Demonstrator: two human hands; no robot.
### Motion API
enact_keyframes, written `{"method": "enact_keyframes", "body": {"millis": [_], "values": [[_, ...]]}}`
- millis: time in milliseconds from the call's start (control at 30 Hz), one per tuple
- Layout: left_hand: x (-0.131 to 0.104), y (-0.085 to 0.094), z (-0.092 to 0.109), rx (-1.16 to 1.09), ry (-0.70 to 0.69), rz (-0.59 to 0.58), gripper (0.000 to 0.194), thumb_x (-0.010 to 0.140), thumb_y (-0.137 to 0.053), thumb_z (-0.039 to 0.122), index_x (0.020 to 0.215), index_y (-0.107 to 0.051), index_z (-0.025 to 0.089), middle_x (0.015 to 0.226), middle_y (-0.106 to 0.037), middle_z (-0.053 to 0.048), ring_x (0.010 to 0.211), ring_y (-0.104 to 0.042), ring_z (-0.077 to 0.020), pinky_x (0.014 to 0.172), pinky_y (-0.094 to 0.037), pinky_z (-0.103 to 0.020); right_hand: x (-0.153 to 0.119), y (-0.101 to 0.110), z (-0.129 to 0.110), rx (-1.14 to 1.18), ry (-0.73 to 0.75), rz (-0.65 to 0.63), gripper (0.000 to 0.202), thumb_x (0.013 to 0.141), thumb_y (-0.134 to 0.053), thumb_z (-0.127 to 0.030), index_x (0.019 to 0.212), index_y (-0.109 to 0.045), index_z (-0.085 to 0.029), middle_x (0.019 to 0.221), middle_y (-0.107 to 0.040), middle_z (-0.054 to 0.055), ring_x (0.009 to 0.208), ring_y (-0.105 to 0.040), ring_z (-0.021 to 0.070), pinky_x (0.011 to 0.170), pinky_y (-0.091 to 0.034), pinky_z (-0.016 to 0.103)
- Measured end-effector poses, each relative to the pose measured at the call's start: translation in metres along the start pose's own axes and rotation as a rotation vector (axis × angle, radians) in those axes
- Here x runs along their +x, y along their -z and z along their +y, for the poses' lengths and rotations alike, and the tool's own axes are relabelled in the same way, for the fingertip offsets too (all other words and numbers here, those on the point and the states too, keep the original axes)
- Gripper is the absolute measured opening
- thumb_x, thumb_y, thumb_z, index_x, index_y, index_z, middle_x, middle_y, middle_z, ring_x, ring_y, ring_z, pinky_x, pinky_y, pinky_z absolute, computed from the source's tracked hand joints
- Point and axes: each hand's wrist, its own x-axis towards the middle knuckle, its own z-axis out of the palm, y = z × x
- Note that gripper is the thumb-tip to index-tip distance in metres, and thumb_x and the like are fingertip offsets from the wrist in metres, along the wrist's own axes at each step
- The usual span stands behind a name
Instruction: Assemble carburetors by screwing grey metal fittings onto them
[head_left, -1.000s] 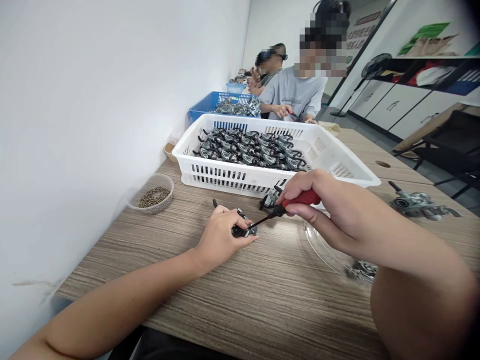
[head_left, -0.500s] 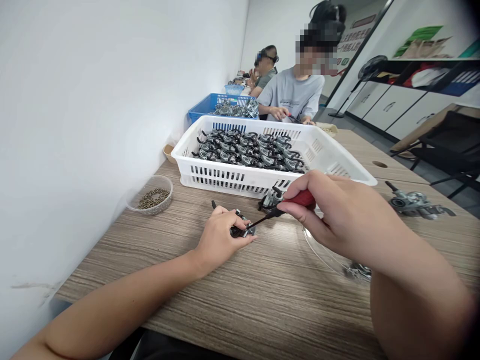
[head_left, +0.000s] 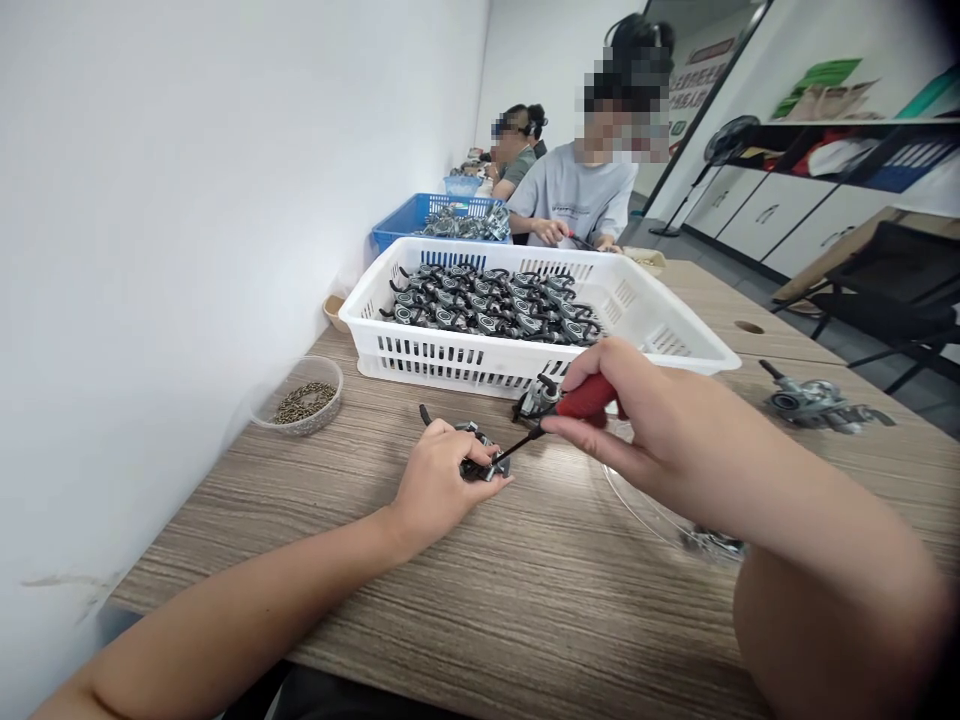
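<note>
My left hand [head_left: 442, 480] presses a grey metal carburetor [head_left: 478, 460] with a black tube against the table, its fingers covering most of it. In my right hand [head_left: 630, 410] is a screwdriver [head_left: 589, 398] with a red handle. The thin dark shaft slants down to the left, and its tip touches the carburetor beside my left fingertips. Another carburetor [head_left: 537, 400] lies just behind the screwdriver, close to the white basket. A clear round tray [head_left: 626, 500] with small metal parts [head_left: 712, 541] is partly hidden under my right forearm.
A white basket [head_left: 427, 362] holds rows of carburetors. Left stands a clear tub [head_left: 259, 408] of small brass-coloured screws [head_left: 306, 402]; right lies another carburetor [head_left: 817, 400]. Behind are a blue crate [head_left: 386, 228] of metal parts and a co-worker [head_left: 574, 190] with a red-handled tool. A wall borders the left.
The view has shifted slightly. My left hand still holds the carburetor in place, and the screwdriver tip stays on it; my right hand's grip on the handle has turned a little.
</note>
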Motion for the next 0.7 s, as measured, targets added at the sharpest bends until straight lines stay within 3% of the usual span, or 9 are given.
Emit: {"method": "enact_keyframes", "body": {"millis": [100,167,400,700], "values": [[0.0,0.0,0.0,-0.004,-0.003,0.009,0.032,0.075,-0.1,0.027,0.081,-0.069,0.024,0.101,-0.087,-0.002,0.094,-0.071,-0.0278,0.086,-0.06,-0.047,-0.003,0.006,0.009,0.111,0.062,-0.079,0.029,0.108,-0.061,-0.049,0.124,-0.055,-0.025,0.124,-0.07,0.013,0.096,-0.073,0.0269,0.078,-0.06,0.04],[0.0,0.0,0.0,0.0,-0.003,0.011,0.033,0.075,-0.1,0.026,0.08,-0.068,0.024,0.1,-0.087,-0.002,0.094,-0.072,-0.0276,0.084,-0.06,-0.046,-0.004,0.009,0.013,0.139,0.096,-0.107,0.023,0.11,-0.056,-0.04,0.128,-0.056,-0.026,0.133,-0.064,0.014,0.103,-0.071,0.0269,0.084,-0.061,0.042],[0.0,-0.001,-0.001,0.004,-0.024,0.027,0.032,0.075,-0.1,0.028,0.081,-0.068,0.024,0.101,-0.087,-0.001,0.093,-0.072,-0.0271,0.083,-0.061,-0.045,0.002,0.013,0.008,0.054,0.173,-0.053,0.012,0.109,-0.056,-0.037,0.104,-0.064,-0.029,0.1,-0.071,0.008,0.082,-0.07,0.0278,0.064,-0.053,0.044],[-0.002,0.0,0.001,0.024,-0.086,0.03,0.029,0.079,-0.098,0.027,0.082,-0.069,0.024,0.098,-0.086,-0.002,0.091,-0.072,-0.0256,0.081,-0.061,-0.043,-0.005,0.018,0.004,-0.1,0.168,-0.052,0.026,0.107,-0.059,-0.052,0.102,-0.069,-0.029,0.079,-0.076,0.007,0.068,-0.069,0.0288,0.057,-0.047,0.044]]}}
